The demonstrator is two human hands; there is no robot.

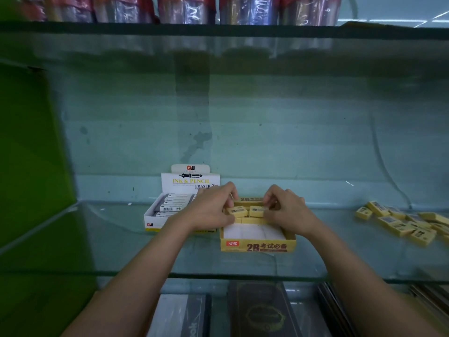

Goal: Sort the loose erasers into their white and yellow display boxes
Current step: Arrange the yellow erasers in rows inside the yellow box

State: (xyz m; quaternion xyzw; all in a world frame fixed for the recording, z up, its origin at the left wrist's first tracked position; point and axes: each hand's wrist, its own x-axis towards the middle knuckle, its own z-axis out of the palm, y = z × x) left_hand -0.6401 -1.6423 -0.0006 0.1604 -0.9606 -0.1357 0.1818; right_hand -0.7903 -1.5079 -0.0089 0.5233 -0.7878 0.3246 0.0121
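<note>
A yellow display box marked 2B sits on the glass shelf, its front part showing a bare white floor. At its back, my left hand pinches a yellow eraser, and my right hand pinches a second yellow eraser beside it. More yellow erasers lie in a row just under them. A white display box labelled INK & PENCIL ERASER stands to the left, holding several white-sleeved erasers. A pile of loose yellow erasers lies on the shelf at the right.
The glass shelf ends in a front edge near me. A green panel walls the left side. Wrapped packs stand on the shelf above. Dark flat boxes lie on the level below.
</note>
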